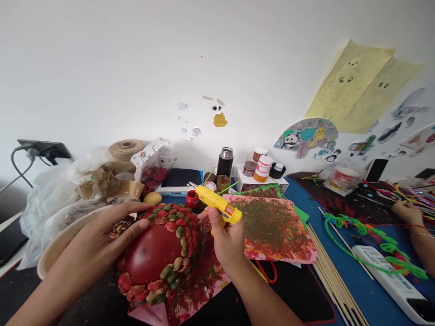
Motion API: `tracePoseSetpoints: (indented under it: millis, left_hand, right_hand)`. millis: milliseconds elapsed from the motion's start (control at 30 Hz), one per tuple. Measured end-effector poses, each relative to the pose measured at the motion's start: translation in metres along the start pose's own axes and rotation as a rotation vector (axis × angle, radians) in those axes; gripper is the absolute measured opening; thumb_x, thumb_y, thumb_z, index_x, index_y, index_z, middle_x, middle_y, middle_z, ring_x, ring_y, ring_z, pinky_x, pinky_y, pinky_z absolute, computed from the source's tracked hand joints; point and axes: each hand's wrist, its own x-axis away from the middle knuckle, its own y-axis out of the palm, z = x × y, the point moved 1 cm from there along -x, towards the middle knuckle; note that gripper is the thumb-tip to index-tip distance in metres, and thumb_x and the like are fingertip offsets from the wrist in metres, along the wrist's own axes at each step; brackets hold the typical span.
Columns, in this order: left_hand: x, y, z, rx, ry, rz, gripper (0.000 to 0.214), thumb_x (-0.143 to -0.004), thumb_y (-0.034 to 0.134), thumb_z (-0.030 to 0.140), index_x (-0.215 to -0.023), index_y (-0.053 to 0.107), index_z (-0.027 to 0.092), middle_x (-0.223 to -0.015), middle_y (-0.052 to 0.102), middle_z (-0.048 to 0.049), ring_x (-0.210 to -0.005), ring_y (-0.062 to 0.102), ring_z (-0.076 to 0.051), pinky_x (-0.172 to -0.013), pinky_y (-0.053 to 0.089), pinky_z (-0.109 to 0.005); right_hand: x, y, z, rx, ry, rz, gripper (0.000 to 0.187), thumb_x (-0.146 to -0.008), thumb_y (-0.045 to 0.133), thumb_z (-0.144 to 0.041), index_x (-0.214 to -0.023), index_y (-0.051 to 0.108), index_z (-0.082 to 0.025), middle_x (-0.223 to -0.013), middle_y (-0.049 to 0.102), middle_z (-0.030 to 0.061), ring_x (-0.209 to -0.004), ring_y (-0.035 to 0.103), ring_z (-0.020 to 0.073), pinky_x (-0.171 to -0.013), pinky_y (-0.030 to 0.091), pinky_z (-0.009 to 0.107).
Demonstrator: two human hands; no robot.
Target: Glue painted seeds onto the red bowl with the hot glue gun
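Observation:
My left hand [102, 233] lies with fingers spread on the left side of a red dome [152, 253] ringed with red and green painted shells. My right hand [226, 240] is closed round a yellow glue gun [217, 203], held just right of the dome with its nozzle pointing up and left. The dome rests on a red-splattered sheet [200, 290].
A green and red painted sheet [275, 226] lies to the right, with wooden sticks [333, 276] and green pipe cleaners [374, 244] beyond. Paint jars [263, 168], a flask [224, 162], twine [126, 148] and bags stand at the back. Another person's hand [408, 213] rests far right. A pale bowl [57, 249] sits at left.

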Motion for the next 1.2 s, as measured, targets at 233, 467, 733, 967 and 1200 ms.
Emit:
tracePoseSetpoints:
  millis: [233, 467, 733, 967, 1200]
  left_hand:
    - [0.006, -0.003, -0.013, 0.048, -0.010, 0.011, 0.075, -0.082, 0.060, 0.099, -0.122, 0.088, 0.042, -0.138, 0.089, -0.0044, -0.128, 0.082, -0.038, -0.112, 0.066, -0.050]
    - [0.011, 0.002, -0.007, 0.119, 0.022, -0.016, 0.070, -0.085, 0.062, 0.094, -0.121, 0.091, 0.041, -0.136, 0.090, -0.0044, -0.131, 0.081, -0.039, -0.096, 0.073, -0.045]
    - [-0.012, 0.010, 0.006, 0.186, 0.038, -0.163, 0.076, -0.091, 0.059, 0.091, -0.135, 0.086, 0.035, -0.144, 0.087, -0.0091, -0.134, 0.081, -0.039, -0.112, 0.066, -0.053]
    - [-0.014, 0.010, -0.004, 0.209, 0.003, -0.159, 0.079, -0.089, 0.061, 0.093, -0.136, 0.085, 0.035, -0.146, 0.085, -0.0104, -0.134, 0.081, -0.040, -0.115, 0.065, -0.055]
    - [-0.009, 0.003, 0.000, 0.244, -0.045, -0.116, 0.082, -0.085, 0.061, 0.097, -0.129, 0.087, 0.033, -0.144, 0.087, -0.0099, -0.133, 0.081, -0.039, -0.122, 0.060, -0.057]
  right_hand:
    - [0.003, 0.001, 0.002, -0.032, -0.014, -0.019, 0.047, -0.111, 0.073, -0.064, -0.093, 0.085, -0.022, -0.088, 0.087, 0.0118, -0.079, 0.084, 0.0271, -0.075, 0.070, 0.038]
    - [0.003, 0.000, -0.002, -0.032, -0.035, -0.018, 0.045, -0.111, 0.074, -0.061, -0.091, 0.083, -0.022, -0.083, 0.085, 0.0094, -0.073, 0.082, 0.0245, -0.069, 0.068, 0.034]
    - [0.003, 0.000, -0.004, 0.007, -0.038, -0.007, 0.051, -0.111, 0.071, -0.065, -0.087, 0.083, -0.021, -0.084, 0.085, 0.0098, -0.060, 0.073, 0.0198, -0.060, 0.064, 0.033]
    - [0.002, -0.001, -0.005, -0.024, -0.036, -0.012, 0.052, -0.110, 0.071, -0.067, -0.088, 0.082, -0.021, -0.084, 0.083, 0.0095, -0.058, 0.071, 0.0184, -0.058, 0.063, 0.031]
    - [0.003, 0.001, -0.003, -0.047, -0.031, -0.016, 0.050, -0.111, 0.072, -0.064, -0.088, 0.080, -0.021, -0.081, 0.082, 0.0081, -0.057, 0.072, 0.0177, -0.057, 0.063, 0.030]
